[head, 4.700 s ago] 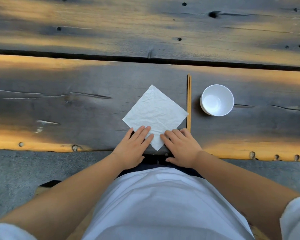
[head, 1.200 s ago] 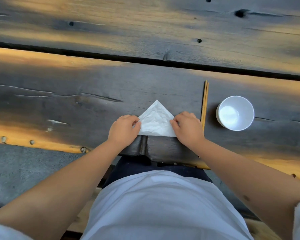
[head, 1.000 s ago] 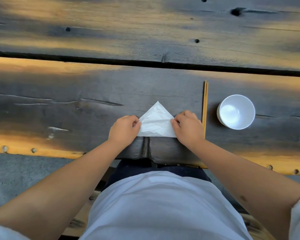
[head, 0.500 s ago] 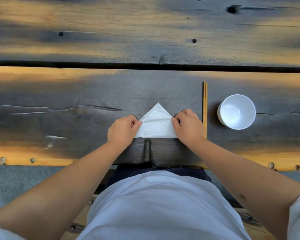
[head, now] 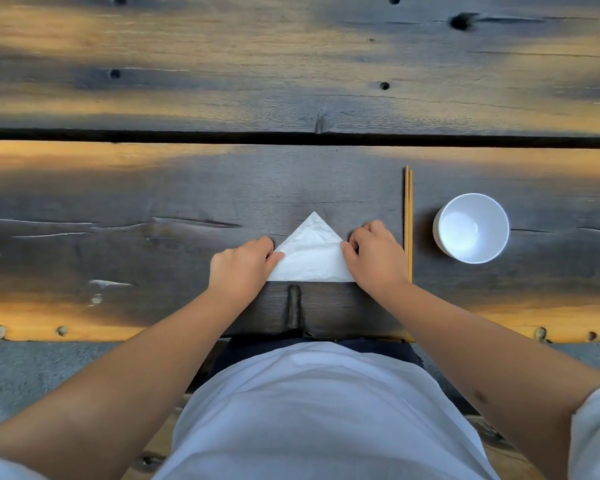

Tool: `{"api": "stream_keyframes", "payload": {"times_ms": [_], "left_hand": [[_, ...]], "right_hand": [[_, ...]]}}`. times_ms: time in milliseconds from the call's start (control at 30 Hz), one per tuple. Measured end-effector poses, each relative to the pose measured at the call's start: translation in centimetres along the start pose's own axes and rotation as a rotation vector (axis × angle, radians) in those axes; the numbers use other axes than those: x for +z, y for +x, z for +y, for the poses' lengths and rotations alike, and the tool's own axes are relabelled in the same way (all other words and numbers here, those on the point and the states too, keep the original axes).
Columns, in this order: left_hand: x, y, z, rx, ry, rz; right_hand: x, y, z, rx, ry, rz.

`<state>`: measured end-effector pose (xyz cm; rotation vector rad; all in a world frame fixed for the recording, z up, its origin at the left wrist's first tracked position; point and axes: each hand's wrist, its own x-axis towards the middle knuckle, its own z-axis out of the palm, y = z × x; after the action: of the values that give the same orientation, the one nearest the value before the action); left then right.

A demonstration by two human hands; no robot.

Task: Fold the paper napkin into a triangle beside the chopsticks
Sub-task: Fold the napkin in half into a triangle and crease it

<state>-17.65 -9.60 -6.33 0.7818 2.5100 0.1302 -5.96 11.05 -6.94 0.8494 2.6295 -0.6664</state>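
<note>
The white paper napkin [head: 311, 252] lies on the dark wooden table [head: 153, 202] as a triangle, apex pointing away from me, its long folded edge nearest me. My left hand [head: 240, 266] presses on its left corner with curled fingers. My right hand [head: 374, 256] presses on its right corner the same way. Both corners are hidden under the fingers. A pair of wooden chopsticks [head: 408, 216] lies straight, just right of my right hand and the napkin.
A white empty bowl [head: 471, 228] stands right of the chopsticks. A dark gap [head: 291, 137] runs across the table between two planks. The table's near edge [head: 84, 332] lies just in front of my body, with grey ground below.
Earlier the napkin lay flat as a diamond with my hands on its near corner. It is now a triangle, both hands on its side corners. Over the last second only the view shifted.
</note>
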Motion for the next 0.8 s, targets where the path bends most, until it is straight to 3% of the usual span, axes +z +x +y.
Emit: {"api": "stream_keyframes", "payload": {"times_ms": [233, 367, 433, 500, 600, 700, 800], "left_hand": [[-0.4, -0.3, -0.5, 0.039, 0.078, -0.014], [0.1, -0.4, -0.3, 0.039, 0.091, 0.041], [0.2, -0.7, -0.6, 0.059, 0.134, 0.126], [0.7, -1.8, -1.0, 0.167, 0.163, 0.171], [2.1, -4.2, -2.5, 0.384, 0.244, 0.046], [3.3, -5.6, -4.3, 0.363, 0.329, -0.090], [3.7, -5.8, -4.8, 0.325, 0.347, -0.117]], "right_hand": [[-0.2, -0.1, -0.4, 0.028, 0.049, 0.040], [-0.4, -1.2, -1.2, -0.318, -0.119, 0.113], [0.2, -1.7, -1.6, -0.490, -0.249, 0.024], [1.1, -1.8, -1.8, -0.535, -0.340, -0.091], [1.8, -1.0, -1.7, -0.484, -0.392, -0.187], [2.0, -0.2, -1.2, -0.463, -0.450, -0.225], [2.2, 0.1, -0.7, -0.480, -0.481, -0.227]]}}
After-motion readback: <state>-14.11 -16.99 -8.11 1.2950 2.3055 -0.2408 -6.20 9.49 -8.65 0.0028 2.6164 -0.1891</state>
